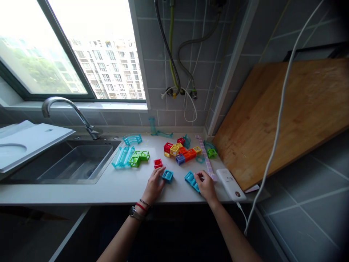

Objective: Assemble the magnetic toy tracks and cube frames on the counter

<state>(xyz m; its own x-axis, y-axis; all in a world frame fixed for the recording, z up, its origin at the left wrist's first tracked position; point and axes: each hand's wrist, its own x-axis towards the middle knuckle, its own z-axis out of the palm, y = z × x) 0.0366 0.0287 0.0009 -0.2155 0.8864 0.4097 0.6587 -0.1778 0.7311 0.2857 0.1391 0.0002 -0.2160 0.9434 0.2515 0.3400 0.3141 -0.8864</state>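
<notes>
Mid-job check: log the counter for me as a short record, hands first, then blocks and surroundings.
Left hand: at a single blue block; grip unclear
Right hand: fingers at a row of blue blocks; grip unclear
Loose red block: just beyond left hand
Green blocks: group beside clear teal pieces, toward the sink
Multicolored blocks: cluster beyond the hands; red, yellow, orange, purple
Right side: lilac strip, white power bank, leaning wooden board

Left hand (155, 185) at blue cube (168, 176), possibly touching; red cube (157, 163) at blue cube's 11 o'clock. Right hand (206, 185) at blue block row (190, 177), cube's 3 o'clock.
</notes>
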